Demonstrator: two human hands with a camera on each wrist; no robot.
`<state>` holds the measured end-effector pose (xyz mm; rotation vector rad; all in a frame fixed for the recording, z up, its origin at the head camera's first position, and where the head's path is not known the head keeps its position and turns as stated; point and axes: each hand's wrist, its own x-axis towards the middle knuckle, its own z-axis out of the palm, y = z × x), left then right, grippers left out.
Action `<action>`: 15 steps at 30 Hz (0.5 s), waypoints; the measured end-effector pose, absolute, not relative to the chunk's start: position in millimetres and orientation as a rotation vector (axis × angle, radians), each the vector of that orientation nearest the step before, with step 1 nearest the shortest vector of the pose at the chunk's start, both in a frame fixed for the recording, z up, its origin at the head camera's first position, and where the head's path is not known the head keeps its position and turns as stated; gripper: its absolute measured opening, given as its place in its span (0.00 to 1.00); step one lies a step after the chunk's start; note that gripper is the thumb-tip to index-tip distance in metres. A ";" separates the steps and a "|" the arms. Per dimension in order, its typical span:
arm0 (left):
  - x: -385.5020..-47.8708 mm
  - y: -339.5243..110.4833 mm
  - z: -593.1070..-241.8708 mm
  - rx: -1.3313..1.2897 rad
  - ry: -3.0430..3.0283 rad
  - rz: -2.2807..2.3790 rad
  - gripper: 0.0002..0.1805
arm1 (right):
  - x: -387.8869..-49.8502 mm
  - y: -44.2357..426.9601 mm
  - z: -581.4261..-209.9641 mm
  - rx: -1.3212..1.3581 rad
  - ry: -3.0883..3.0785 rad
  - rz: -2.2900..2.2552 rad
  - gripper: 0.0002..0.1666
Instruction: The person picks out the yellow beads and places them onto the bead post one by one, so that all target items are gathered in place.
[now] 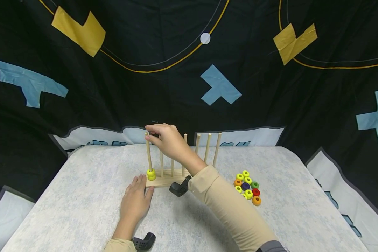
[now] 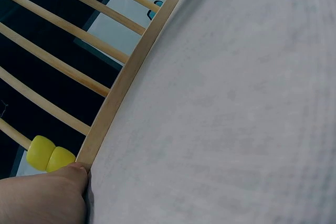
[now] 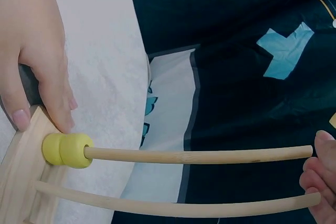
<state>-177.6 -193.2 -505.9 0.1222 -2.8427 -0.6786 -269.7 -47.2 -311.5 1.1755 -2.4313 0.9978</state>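
Observation:
A wooden peg rack [image 1: 167,181] stands on the table with a row of upright pegs. Two yellow beads [image 2: 50,153] are stacked at the foot of its leftmost peg [image 3: 210,156]. My left hand [image 1: 135,199] holds the left end of the base, thumb at the front edge and fingers along the end. Above the base, my right hand [image 1: 168,138] is at the top of the leftmost peg, thumb and fingers spread about its tip. No bead shows between those fingers. Part of the right hand is outside the right wrist view.
Right of the rack lies a group of loose beads: several yellow ones [image 1: 248,194], two orange [image 1: 256,200], one purple [image 1: 245,186], one green [image 1: 254,185] and one red [image 1: 256,192]. A pale cloth covers the table [image 1: 289,210]. Behind it hangs a dark curtain [image 1: 163,98].

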 end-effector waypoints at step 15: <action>-177.5 -192.5 -505.1 0.133 -2.850 -0.696 0.36 | -248.7 -30.1 -320.7 1.206 -2.266 1.054 0.25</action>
